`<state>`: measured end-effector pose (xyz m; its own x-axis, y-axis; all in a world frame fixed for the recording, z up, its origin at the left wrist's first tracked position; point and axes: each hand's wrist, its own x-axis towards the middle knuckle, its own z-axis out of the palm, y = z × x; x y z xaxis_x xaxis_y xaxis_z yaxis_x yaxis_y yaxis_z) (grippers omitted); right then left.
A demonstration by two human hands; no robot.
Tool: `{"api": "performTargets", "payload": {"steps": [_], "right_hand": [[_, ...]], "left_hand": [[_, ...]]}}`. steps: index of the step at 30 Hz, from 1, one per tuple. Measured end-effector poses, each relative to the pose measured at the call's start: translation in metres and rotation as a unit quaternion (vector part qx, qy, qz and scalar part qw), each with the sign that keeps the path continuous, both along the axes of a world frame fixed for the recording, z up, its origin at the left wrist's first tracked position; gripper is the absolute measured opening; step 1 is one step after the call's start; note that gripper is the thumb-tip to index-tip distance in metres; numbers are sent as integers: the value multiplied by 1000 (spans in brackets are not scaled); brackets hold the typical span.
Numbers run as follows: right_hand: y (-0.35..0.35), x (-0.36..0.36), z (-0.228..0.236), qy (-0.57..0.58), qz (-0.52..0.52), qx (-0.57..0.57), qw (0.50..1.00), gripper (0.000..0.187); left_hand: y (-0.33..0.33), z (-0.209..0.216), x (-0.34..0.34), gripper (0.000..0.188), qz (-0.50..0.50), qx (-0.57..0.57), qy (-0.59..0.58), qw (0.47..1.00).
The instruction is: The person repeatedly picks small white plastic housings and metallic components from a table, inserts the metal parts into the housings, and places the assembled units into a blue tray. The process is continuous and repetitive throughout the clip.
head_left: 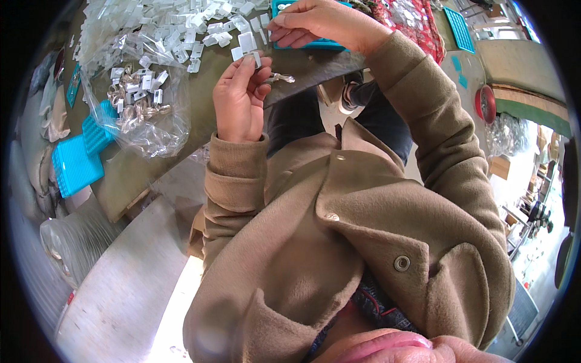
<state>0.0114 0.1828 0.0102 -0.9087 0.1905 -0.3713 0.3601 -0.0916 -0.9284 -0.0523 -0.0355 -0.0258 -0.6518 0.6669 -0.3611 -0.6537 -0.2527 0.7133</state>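
Note:
My left hand point(242, 97) is closed at the table's near edge, with a small white plastic clip-like piece point(256, 60) pinched between thumb and fingers. A small shiny part point(282, 78) juts out beside its curled fingers; whether the hand also grips it is unclear. My right hand point(324, 25) reaches over a blue tray point(315, 45), fingers stretched out toward its left end. I see nothing held in it, though the top of the picture cuts part of it off. A large heap of white plastic pieces point(187, 27) spreads over the table left of both hands.
A clear plastic bag point(172, 130) holding white pieces and shiny parts lies left of my left hand. Blue ribbed trays point(77, 164) sit at the table's left corner. Red patterned cloth point(417, 30) lies past my right forearm. A red round container point(485, 103) stands at right.

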Motion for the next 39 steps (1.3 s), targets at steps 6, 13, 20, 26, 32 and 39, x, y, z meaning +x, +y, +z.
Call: {"api": "performTargets", "payload": {"steps": [6,13,20,26,32,39], "right_hand": [[5,-3,-4,35,-71,-37,996,24],[22,26,12,133,-160,11,978,18],[-3,57,-7,182,-101,531,821,12],[-18,52,-25,161,-115,577,792,11],[-20,57,-12,217,-115,566,787,7],[-35,84,4,274,-120,325,897,11]], "left_hand": [[-2,-1,-3,19,3,-12,-6,1000],[0,-3,3,18,-22,3,-22,1000],[10,-5,18,16,-66,-15,-49,996],[16,-3,32,19,-73,-3,-57,996],[20,2,35,20,-60,-4,-22,998],[24,11,49,22,-85,-23,16,996]]}}
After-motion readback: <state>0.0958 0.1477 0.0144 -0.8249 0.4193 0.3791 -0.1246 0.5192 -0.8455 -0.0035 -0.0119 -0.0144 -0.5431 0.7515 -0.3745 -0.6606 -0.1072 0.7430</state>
